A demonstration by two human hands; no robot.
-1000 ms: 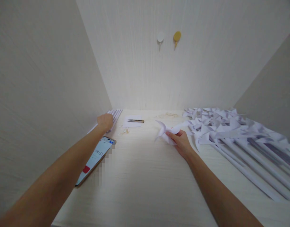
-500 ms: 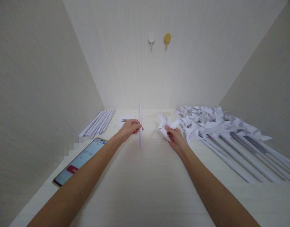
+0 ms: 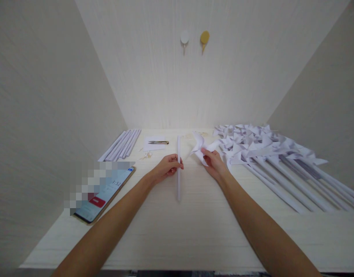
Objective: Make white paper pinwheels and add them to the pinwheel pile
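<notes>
In my left hand is a white rolled paper stick, pinched near its middle and pointing away from me. My right hand pinches a white paper pinwheel near its centre, its curved blades spreading around the fingertips. A short gap separates the stick from the pinwheel. Right of this hand lies a heap of white paper pinwheels, with paper sticks running from it toward the front right.
Several loose paper sticks lie at the back left. Small thread snips rest on a white paper sheet. A partly blurred phone lies at left. Two hooks, white and yellow, are on the back wall.
My left hand has moved the stick slightly right and nearer to me, uncovering the snips. My right hand still holds the pinwheel in nearly the same place. The view has shifted a little.
</notes>
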